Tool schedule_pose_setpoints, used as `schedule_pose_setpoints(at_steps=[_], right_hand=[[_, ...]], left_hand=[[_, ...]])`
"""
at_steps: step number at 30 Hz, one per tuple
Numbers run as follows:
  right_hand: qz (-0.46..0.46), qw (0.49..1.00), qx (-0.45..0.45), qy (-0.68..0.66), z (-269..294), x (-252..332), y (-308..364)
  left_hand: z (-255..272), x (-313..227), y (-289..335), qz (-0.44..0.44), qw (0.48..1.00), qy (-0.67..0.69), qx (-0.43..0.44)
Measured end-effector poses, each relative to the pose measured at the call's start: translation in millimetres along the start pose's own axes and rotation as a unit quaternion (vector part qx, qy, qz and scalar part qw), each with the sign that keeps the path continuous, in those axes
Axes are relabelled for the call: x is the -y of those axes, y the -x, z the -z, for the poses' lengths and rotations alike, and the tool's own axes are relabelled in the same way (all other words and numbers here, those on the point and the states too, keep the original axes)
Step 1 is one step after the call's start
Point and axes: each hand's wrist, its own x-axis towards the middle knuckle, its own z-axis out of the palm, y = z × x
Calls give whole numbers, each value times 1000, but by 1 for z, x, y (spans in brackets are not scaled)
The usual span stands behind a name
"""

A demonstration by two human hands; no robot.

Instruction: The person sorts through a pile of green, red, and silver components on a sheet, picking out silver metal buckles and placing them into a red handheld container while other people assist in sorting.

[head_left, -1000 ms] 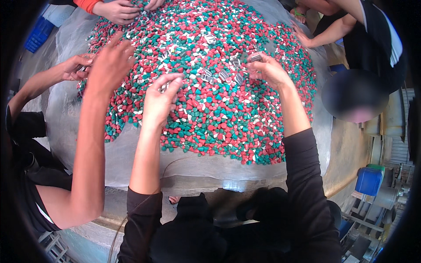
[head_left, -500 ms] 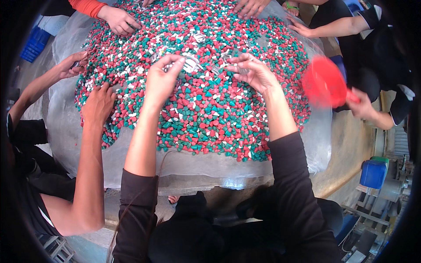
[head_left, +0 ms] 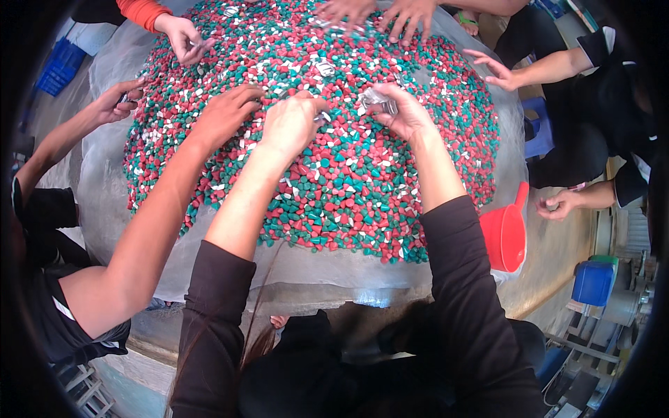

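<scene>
A wide heap of small red, green and white cone-like pieces (head_left: pixel 327 202) is spread out in front of me. My left hand (head_left: pixel 287 129) is over its middle, fingers pinched on a small silver metal part (head_left: pixel 322 118). To its right, my right hand (head_left: pixel 408 120) is closed around several shiny silver metal parts (head_left: pixel 380 102). Another silver part (head_left: pixel 325 68) lies on the heap beyond my hands.
Clear plastic sheeting (head_left: pixel 279 275) lies under the heap. Co-workers' hands reach in: an arm (head_left: pixel 157 184) close on my left, others at the far side and right. A red dipper (head_left: pixel 503 238) rests at the right edge. A blue container (head_left: pixel 592 282) stands farther right.
My left hand has moved right and nearer, and my right hand has closed around the metal parts. A co-worker has let go of the red dipper. The left neighbour's arm reaches farther in.
</scene>
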Motion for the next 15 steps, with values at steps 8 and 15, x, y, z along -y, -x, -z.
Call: schedule_pose_setpoints(at_steps=[8,15], right_hand=[[79,858,-133,489,-34,0,-89],[48,861,-80,499,-70,20,-92]], left_hand=[[6,27,12,166,686,706,59],[17,44,35,142,463,875,13]])
